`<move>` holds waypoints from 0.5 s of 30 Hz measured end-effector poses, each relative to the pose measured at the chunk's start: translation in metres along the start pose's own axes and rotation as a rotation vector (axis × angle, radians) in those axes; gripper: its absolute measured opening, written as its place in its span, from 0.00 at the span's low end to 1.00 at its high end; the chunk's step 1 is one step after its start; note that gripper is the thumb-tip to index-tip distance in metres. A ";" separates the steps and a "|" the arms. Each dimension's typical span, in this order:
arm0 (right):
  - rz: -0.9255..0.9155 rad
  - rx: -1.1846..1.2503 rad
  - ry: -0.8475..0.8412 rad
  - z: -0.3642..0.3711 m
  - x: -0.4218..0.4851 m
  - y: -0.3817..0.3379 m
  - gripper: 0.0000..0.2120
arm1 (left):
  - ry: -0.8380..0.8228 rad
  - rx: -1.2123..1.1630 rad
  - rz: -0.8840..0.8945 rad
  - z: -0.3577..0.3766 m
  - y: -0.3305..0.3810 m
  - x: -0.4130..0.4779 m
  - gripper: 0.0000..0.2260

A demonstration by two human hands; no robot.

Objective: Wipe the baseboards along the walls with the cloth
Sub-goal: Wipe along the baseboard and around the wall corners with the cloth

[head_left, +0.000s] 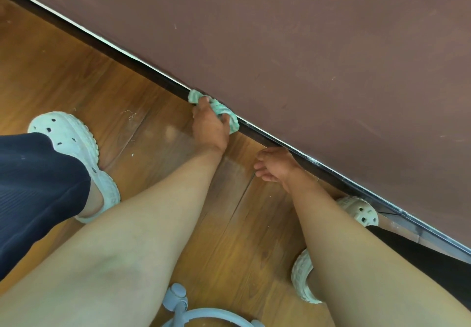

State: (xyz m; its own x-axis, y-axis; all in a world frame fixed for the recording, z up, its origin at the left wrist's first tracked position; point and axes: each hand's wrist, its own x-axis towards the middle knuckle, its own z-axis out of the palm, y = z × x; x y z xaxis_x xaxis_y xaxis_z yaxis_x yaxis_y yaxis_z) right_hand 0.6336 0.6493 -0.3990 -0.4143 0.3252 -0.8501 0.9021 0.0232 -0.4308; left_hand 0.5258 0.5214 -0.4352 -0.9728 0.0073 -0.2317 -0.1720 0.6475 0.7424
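Note:
A dark baseboard (132, 63) with a thin pale top edge runs diagonally from upper left to lower right, at the foot of a brown wall (305, 46). My left hand (210, 125) grips a bunched green-and-white cloth (230, 116) and presses it against the baseboard near the middle of the view. My right hand (276, 164) hovers just right of it, close to the baseboard, fingers loosely spread and holding nothing. Part of the cloth is hidden under my left hand.
The floor (76, 71) is brown wood plank with a few specks and a thread. My feet in white clogs stand at the left (76, 148) and lower right (359, 212). A pale blue hoop-shaped device (183, 309) hangs at the bottom edge.

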 end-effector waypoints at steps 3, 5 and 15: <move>-0.002 0.008 0.003 0.003 0.000 -0.001 0.10 | -0.068 0.017 0.092 0.008 -0.002 -0.003 0.15; -0.002 0.023 -0.001 0.005 -0.002 -0.003 0.09 | -0.169 0.017 0.141 0.014 -0.002 -0.009 0.10; -0.011 0.030 0.016 -0.011 -0.004 0.004 0.03 | 0.156 -0.324 -0.160 -0.002 -0.013 0.031 0.09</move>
State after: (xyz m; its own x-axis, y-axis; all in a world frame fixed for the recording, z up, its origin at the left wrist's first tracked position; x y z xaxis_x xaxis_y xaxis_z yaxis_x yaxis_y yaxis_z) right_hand 0.6403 0.6582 -0.3947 -0.4223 0.3400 -0.8403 0.8933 -0.0013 -0.4495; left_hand 0.4979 0.5117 -0.4503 -0.9374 -0.2061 -0.2806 -0.3390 0.3565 0.8706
